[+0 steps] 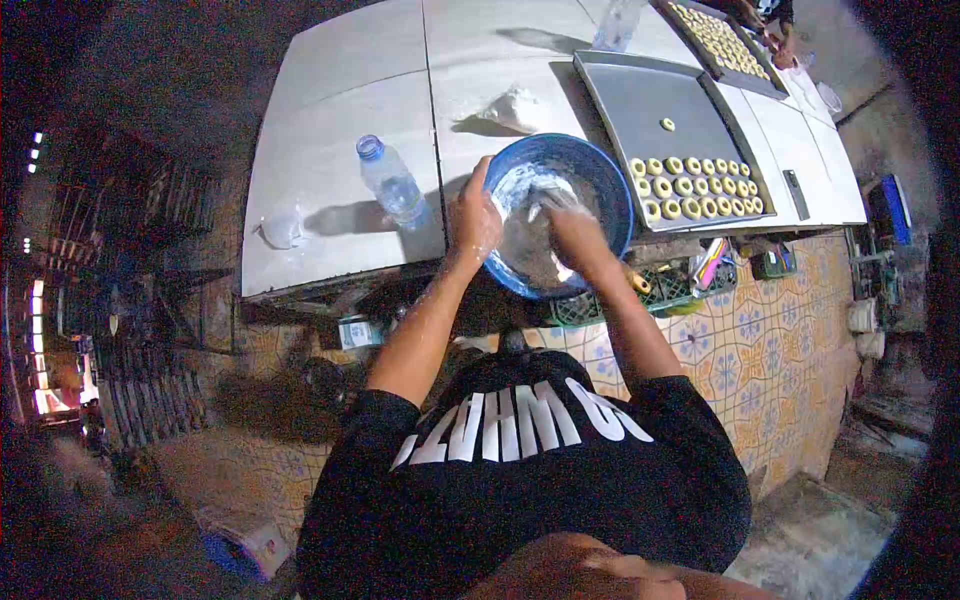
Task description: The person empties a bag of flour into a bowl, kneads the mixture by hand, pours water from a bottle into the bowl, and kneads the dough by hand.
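Note:
A blue basin (622,190) stands at the front edge of the white-topped table, tilted slightly towards me. White, floury or creamy stuff (520,185) coats part of its inner wall, and its bottom looks greyish. My left hand (476,222) is closed around the basin's left rim, with pale residue on the wrist. Inside the basin is my right hand (577,238), its fingers smeared by motion and partly whitened. Whether those fingers hold anything does not show.
Left of the basin stand a water bottle (392,185) and a small clear bag (282,230). Behind it lies a white powder heap (514,108). To the right, a metal tray (650,105) bears ring-shaped dough pieces (690,187), near a phone (796,194). Another person's hand (783,50) is far right.

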A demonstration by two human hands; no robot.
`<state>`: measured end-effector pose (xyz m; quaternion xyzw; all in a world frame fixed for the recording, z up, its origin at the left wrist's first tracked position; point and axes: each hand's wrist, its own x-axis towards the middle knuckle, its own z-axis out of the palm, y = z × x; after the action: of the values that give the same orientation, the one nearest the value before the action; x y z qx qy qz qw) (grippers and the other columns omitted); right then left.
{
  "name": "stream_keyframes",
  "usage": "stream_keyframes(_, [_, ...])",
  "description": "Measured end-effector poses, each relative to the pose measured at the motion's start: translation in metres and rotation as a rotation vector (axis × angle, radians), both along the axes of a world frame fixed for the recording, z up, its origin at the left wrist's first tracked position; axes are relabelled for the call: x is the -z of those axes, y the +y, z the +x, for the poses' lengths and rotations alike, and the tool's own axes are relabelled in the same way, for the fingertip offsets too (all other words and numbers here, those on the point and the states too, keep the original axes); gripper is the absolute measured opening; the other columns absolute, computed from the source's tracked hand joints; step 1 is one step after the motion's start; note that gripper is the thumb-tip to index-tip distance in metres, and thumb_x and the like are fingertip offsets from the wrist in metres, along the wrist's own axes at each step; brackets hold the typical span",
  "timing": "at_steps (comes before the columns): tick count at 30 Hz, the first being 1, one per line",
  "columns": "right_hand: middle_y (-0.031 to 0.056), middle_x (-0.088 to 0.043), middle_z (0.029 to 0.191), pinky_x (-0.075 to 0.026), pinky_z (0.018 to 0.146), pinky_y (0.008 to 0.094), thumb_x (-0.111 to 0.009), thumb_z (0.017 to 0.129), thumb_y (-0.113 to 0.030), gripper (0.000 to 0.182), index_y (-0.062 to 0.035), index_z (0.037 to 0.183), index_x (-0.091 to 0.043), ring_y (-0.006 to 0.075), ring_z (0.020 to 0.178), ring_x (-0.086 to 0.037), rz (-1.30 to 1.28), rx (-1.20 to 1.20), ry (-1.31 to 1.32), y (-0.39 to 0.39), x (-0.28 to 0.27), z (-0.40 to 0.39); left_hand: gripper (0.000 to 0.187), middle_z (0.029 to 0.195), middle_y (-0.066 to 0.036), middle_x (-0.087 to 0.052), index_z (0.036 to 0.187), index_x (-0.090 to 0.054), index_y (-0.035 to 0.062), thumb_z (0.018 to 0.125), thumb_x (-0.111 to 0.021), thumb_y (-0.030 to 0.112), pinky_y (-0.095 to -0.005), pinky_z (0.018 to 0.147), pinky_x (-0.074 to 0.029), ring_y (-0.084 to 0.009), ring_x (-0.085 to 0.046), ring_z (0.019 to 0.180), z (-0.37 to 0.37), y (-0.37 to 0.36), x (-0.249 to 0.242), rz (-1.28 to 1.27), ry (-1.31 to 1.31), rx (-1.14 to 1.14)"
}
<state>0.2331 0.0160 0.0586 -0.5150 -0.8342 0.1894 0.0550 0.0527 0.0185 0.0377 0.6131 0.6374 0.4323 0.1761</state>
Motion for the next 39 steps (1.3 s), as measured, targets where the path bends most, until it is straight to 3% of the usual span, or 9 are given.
stream_keyframes(7, [0.0258, -0.064, 0.096, -0.049, 0.082, 0.0489, -0.052, 0.080, -0.006, 0.022, -0.0014, 0.098, -0.064, 0.0400, 0.092, -0.063, -0.216, -0.257, 0.187, -0.021, 0.015, 0.019, 0.052, 0.112, -0.026, -0.061, 0.132, -0.049, 0.0050, 0.082, -0.049, -0.008, -0.0451, 0.087, -0.047, -0.0414, -0.060, 0.101, -0.002, -0.001, -0.002, 0.073, 0.045, -0.052])
stream_keyframes(10, [0.0268, -0.064, 0.096, -0.050, 0.080, 0.0473, -0.059, 0.077, -0.009, 0.029, 0.0007, 0.104, -0.063, 0.0392, 0.091, -0.063, 0.124, -0.168, 0.221, 0.000, 0.025, 0.038, 0.052, 0.111, -0.026, -0.062, 0.132, -0.049, 0.0051, 0.082, -0.049, -0.008, -0.0452, 0.087, -0.047, -0.0412, -0.060, 0.101, -0.003, 0.002, 0.011, 0.063, -0.020, -0.051])
stream_keyframes(13, [0.0274, -0.064, 0.087, -0.051, 0.076, 0.0462, -0.061, 0.075, -0.009, 0.024, 0.0034, 0.095, -0.062, 0.0414, 0.087, -0.063, -0.170, -0.170, -0.232, 0.004, 0.017, 0.045, 0.053, 0.109, -0.025, -0.062, 0.132, -0.049, 0.0049, 0.081, -0.049, -0.009, -0.0439, 0.086, -0.047, -0.0413, -0.060, 0.100, -0.003, 0.005, 0.023, 0.166, -0.011, -0.063])
stream_keyframes(20, [0.0275, -0.061, 0.081, -0.048, 0.069, 0.0478, -0.063, 0.070, -0.003, 0.016, 0.0030, 0.084, -0.060, 0.0463, 0.079, -0.060, 0.285, -0.198, 0.529, -0.001, 0.166, 0.017, 0.053, 0.109, -0.028, -0.060, 0.131, -0.050, 0.0064, 0.080, -0.048, -0.007, -0.0459, 0.086, -0.048, -0.0430, -0.061, 0.096, -0.002, 0.003, 0.014, 0.075, 0.022, -0.047])
stream_keyframes(26, [0.0280, -0.063, 0.091, -0.050, 0.079, 0.0467, -0.055, 0.072, 0.002, 0.027, 0.0025, 0.098, -0.062, 0.0435, 0.089, -0.061, 0.381, -0.155, 0.673, -0.006, 0.037, -0.045, 0.055, 0.105, -0.029, -0.061, 0.133, -0.047, 0.0073, 0.080, -0.047, -0.006, -0.0494, 0.082, -0.047, -0.0458, -0.059, 0.095, -0.003, 0.003, 0.008, 0.149, -0.044, 0.043])
stream_keyframes(27, [0.0278, -0.062, 0.102, -0.049, 0.086, 0.0458, -0.051, 0.078, -0.001, 0.030, 0.0017, 0.106, -0.061, 0.0415, 0.099, -0.059, -0.095, -0.162, 0.267, -0.012, 0.014, -0.039, 0.055, 0.106, -0.029, -0.061, 0.133, -0.048, 0.0074, 0.080, -0.047, -0.006, -0.0496, 0.082, -0.047, -0.0457, -0.059, 0.096, -0.005, 0.003, 0.008, 0.100, -0.009, 0.038])
stream_keyframes(30, [0.0266, -0.061, 0.105, -0.048, 0.088, 0.0449, -0.049, 0.081, -0.007, 0.031, 0.0004, 0.110, -0.059, 0.0405, 0.099, -0.059, -0.008, -0.397, 0.369, -0.017, 0.075, -0.013, 0.054, 0.108, -0.027, -0.061, 0.133, -0.048, 0.0092, 0.081, -0.049, -0.004, -0.0492, 0.083, -0.047, -0.0449, -0.058, 0.098, -0.005, 0.002, 0.007, 0.029, 0.047, -0.008])
stream_keyframes(33, [0.0236, -0.063, 0.097, -0.048, 0.082, 0.0453, -0.053, 0.080, -0.010, 0.032, -0.0012, 0.109, -0.061, 0.0400, 0.091, -0.060, -0.406, -0.180, 0.268, -0.027, 0.000, 0.012, 0.054, 0.106, -0.026, -0.062, 0.133, -0.049, 0.0115, 0.081, -0.050, -0.003, -0.0497, 0.082, -0.048, -0.0448, -0.059, 0.095, -0.009, 0.018, 0.046, 0.218, 0.003, -0.047])
stream_keyframes(39, [0.0240, -0.065, 0.089, -0.049, 0.060, 0.0446, -0.056, 0.077, -0.005, 0.018, 0.0000, 0.092, -0.064, 0.0398, 0.075, -0.064, 0.046, -0.157, 0.195, 0.032, 0.068, 0.044, 0.059, 0.105, -0.027, -0.062, 0.134, -0.047, 0.0101, 0.077, -0.051, -0.005, -0.0486, 0.082, -0.049, -0.0426, -0.061, 0.096, -0.009, 0.016, 0.027, 0.028, 0.031, -0.020])
